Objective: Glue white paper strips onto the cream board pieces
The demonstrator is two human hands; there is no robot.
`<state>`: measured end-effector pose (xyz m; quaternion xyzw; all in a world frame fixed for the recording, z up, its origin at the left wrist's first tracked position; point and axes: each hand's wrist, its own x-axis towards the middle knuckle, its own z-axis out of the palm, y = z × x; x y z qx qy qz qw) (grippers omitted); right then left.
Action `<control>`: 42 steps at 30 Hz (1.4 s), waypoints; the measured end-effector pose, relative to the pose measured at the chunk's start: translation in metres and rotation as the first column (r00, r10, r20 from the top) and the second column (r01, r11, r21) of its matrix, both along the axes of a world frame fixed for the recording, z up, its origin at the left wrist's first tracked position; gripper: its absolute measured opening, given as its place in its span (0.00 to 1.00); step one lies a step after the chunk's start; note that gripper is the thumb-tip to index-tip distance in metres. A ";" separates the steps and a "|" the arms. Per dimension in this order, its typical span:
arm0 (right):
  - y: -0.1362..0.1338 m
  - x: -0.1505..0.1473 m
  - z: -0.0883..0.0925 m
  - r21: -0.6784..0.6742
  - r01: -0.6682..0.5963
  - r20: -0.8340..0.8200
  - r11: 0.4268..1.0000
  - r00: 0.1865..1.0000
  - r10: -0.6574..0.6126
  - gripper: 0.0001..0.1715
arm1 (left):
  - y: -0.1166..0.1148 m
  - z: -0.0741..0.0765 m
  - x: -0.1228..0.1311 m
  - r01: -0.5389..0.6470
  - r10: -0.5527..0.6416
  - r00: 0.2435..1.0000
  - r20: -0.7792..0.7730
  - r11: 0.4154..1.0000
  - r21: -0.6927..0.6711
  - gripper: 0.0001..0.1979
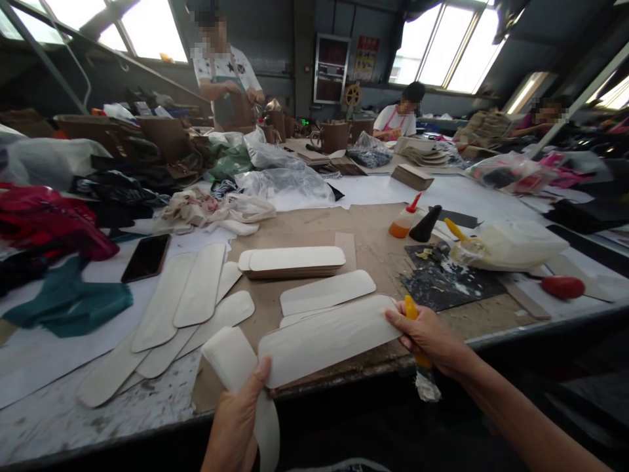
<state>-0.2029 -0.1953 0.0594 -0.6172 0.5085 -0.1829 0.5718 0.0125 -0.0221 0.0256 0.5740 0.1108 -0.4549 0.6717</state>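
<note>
My left hand [236, 410] grips a curled cream strip [236, 367] with rounded ends, near the bench's front edge. My right hand [427, 334] holds a yellow-handled glue spatula [417, 341], its smeared blade [427, 387] hanging below the bench edge. Those fingers also touch the end of a long cream panel [327, 341], which spans the gap between my hands. Just behind it lies a similar panel [327, 292]. A stack of such panels [292, 262] sits farther back, and several more [196, 295] overlap to the left.
Glue-smeared black mats [442, 282], an orange bottle [403, 223], a black cone [425, 223] and a plastic-wrapped tub [511, 246] stand to the right. Fabric piles [59, 223] and a phone [146, 257] lie left. Two co-workers [226, 82] [398, 115] work beyond.
</note>
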 end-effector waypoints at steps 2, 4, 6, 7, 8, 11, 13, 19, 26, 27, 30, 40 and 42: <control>0.002 0.000 0.000 -0.009 0.002 0.003 1.000 1.000 -0.002 0.28 | 0.000 0.001 0.003 -0.014 0.014 1.000 0.017 1.000 0.018 0.13; 0.004 0.000 0.000 -0.007 0.002 0.013 1.000 1.000 -0.002 0.28 | 0.001 0.001 0.005 -0.009 0.008 0.999 0.032 1.000 0.030 0.14; 0.005 0.000 0.000 -0.005 0.005 0.017 1.000 1.000 -0.005 0.28 | 0.002 -0.001 0.007 0.009 -0.010 0.999 0.032 0.999 0.041 0.18; 0.005 0.001 -0.001 -0.006 0.007 0.015 1.000 1.000 -0.007 0.28 | 0.003 -0.001 0.007 0.014 -0.015 1.000 0.026 0.999 0.042 0.21; 0.005 0.001 -0.001 -0.007 0.010 0.012 1.000 1.000 -0.010 0.28 | 0.003 -0.001 0.007 0.014 -0.015 1.000 0.018 0.999 0.040 0.24; 0.005 0.002 -0.001 -0.008 0.014 0.007 1.000 1.000 -0.014 0.29 | 0.002 -0.002 0.007 -0.008 0.008 1.000 0.018 0.999 0.048 0.27; 0.004 0.002 -0.001 -0.005 0.012 0.007 1.000 1.000 -0.012 0.29 | 0.002 -0.003 0.006 -0.010 0.009 1.000 0.026 0.999 0.032 0.26; 0.001 0.001 -0.006 -0.004 0.017 -0.042 1.000 0.999 -0.017 0.31 | 0.005 -0.003 0.005 0.026 -0.024 0.999 0.038 0.999 -0.039 0.22; -0.004 0.003 -0.012 0.043 0.026 -0.105 0.999 0.994 -0.021 0.34 | 0.007 -0.001 0.009 0.079 -0.070 0.994 0.081 0.991 -0.106 0.25; -0.004 0.003 -0.013 0.054 0.025 -0.111 0.998 0.994 -0.019 0.34 | 0.007 -0.003 0.010 0.075 -0.067 0.995 0.080 0.991 -0.108 0.25; -0.006 0.004 -0.015 0.081 0.018 -0.114 0.997 0.993 -0.009 0.33 | 0.007 -0.005 0.012 0.064 -0.050 0.991 0.125 0.991 -0.114 0.25; 0.004 0.015 -0.008 0.085 -0.059 0.020 0.995 0.998 0.058 0.30 | 0.017 -0.009 0.022 0.106 -0.103 0.992 0.076 0.994 -0.039 0.27; 0.004 0.017 -0.008 0.075 -0.061 0.029 0.995 0.998 0.059 0.30 | 0.018 -0.012 0.027 0.118 -0.115 0.991 0.064 0.992 -0.038 0.26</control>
